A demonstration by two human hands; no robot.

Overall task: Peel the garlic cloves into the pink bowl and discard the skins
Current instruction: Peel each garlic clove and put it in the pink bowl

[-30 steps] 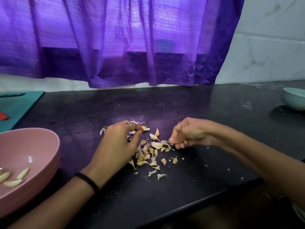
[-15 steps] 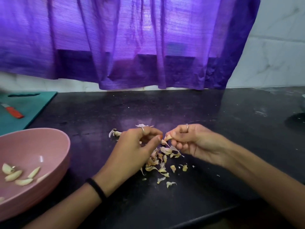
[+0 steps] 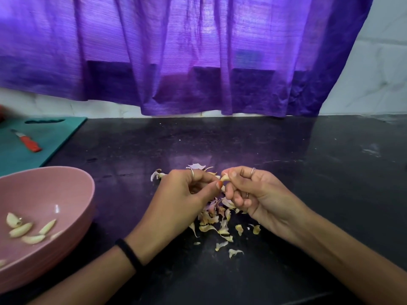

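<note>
A small garlic clove sits raised above the black table, pinched between the thumb and forefinger of the right hand. It is pale cream with a tan, papery skin on it, and only its blunt end shows past the fingertips. The left hand meets it from the other side, fingers curled in, its thumb tip touching the clove's lower edge.

Directly below the hands lies a loose heap of garlic skins, thin curled flakes in cream, yellow and faint purple, with a few strays nearer the table's front edge.

The pink bowl stands well apart at the left, holding several peeled cloves, smooth and ivory.
</note>
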